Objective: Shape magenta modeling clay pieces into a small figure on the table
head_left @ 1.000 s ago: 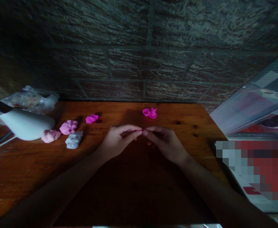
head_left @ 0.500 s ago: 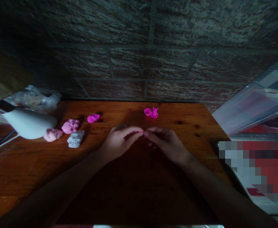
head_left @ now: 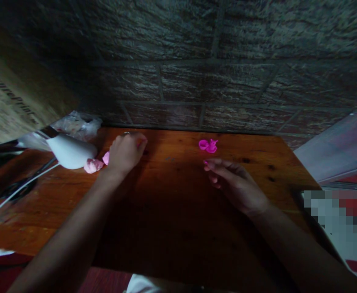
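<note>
We see the right hand (head_left: 235,181) over the desk (head_left: 178,179), thumb and forefinger pinched together on a small pink piece (head_left: 206,162) that sits right at the fingertips; it is too small for us to make out a long axis. The relation that matters most is between that piece and the magenta figure (head_left: 209,146) standing on the desk: the figure lies just beyond the right fingertips, toward the brick wall (head_left: 178,114) and only slightly to the right, and is much nearer to this hand than to the other. We read its longer run as left to right, a round cup-like part on the left joined to a knobby part on the right, so it lies roughly across the line from fingertips to wall. The left hand (head_left: 125,151) is well apart to the left, knuckles up, fingers curled over; a reddish spot shows near their tips, but we cannot tell whether they grip anything. Beside its wrist a pink lump (head_left: 105,158) is partly hidden, with a paler pink lump (head_left: 93,165) next to the white tapered object (head_left: 71,151).
</note>
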Motion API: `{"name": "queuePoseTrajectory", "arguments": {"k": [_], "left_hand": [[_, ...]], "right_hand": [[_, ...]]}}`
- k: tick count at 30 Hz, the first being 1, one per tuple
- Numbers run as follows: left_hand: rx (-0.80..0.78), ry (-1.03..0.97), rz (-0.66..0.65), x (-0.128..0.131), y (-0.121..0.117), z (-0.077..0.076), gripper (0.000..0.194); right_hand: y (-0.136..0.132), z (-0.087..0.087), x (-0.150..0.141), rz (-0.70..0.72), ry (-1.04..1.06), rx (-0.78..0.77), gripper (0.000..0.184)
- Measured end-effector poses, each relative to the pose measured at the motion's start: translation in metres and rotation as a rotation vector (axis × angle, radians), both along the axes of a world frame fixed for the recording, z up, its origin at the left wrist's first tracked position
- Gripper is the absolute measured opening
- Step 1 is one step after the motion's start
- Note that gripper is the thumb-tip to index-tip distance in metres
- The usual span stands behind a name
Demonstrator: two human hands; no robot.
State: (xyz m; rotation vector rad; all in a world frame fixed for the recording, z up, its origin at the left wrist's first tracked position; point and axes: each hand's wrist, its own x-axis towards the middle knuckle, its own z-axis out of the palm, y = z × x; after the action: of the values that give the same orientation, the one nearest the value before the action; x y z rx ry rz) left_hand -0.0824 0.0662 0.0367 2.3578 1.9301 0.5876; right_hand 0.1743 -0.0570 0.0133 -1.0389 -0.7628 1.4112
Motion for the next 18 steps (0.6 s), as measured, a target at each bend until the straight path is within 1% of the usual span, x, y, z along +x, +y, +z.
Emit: {"name": "queuePoseTrajectory", "arguments": {"k": [1,2,3,7,13,15,18], "left_hand": [[-0.062,0.05,0.089,-0.007,0.003,0.004,0.026],[-0.126,0.074,0.132,-0.012,0.006,0.007,0.028],[-0.157,0.077,0.137,-0.015,0.009,0.008,0.028],[-0.224,0.014,0.07,-0.02,0.014,0.008,0.025],[-0.337,-0.17,0.053,-0.018,0.014,0.006,0.019],[-0.337,-0.169,0.043,-0.017,0.013,0.004,0.017],[-0.295,-0.202,0.015,-0.014,0.014,-0.002,0.014]], "right_hand": [[0.0,-0.002,-0.001,0.01,-0.013,0.001,0.028],[-0.001,-0.003,-0.002,0.016,-0.023,-0.001,0.029],[-0.001,-0.005,-0.002,0.017,-0.031,-0.003,0.03],[-0.001,-0.005,-0.003,0.011,-0.053,-0.003,0.029],[-0.001,0.0,-0.003,0.003,-0.044,-0.019,0.031],[-0.002,0.0,-0.002,0.001,-0.048,-0.024,0.031],[-0.002,-0.002,-0.002,0.008,-0.053,-0.015,0.03]]}}
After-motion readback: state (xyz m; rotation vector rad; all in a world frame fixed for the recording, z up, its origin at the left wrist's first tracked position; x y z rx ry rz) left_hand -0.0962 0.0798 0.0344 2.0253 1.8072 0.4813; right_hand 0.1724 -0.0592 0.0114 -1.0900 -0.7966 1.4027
